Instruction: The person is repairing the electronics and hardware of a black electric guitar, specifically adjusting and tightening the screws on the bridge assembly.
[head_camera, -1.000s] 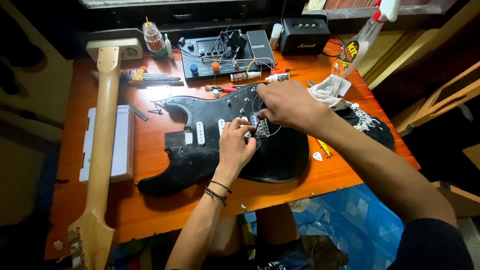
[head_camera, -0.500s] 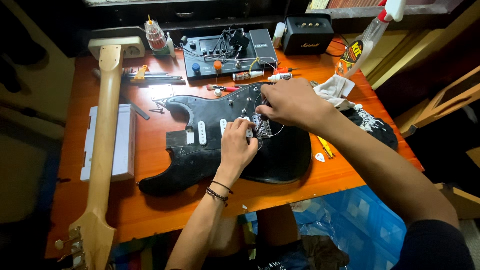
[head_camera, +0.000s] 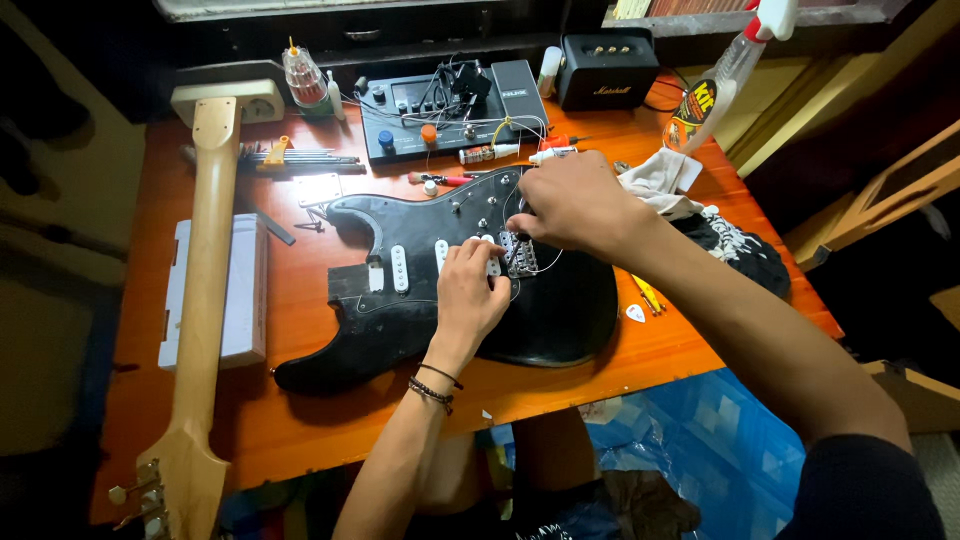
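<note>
Currently left hand (head_camera: 470, 295) rests curled on the black guitar body (head_camera: 560, 310) mid-table, fingertips at the bridge (head_camera: 519, 254). Right hand (head_camera: 575, 205) pinches a thin string over it from the far side. Versus earlier: both hands hardly moved.

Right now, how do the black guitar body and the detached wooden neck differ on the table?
The black guitar body lies crosswise at mid-table; the wooden neck runs lengthwise along the table's left side, propped on a white block, its headstock past the near edge. The body is glossy black with white pickups; the neck is pale bare wood. Both hands, left hand and right hand, work at the body's bridge; nothing touches the neck. Both lie flat.
</note>
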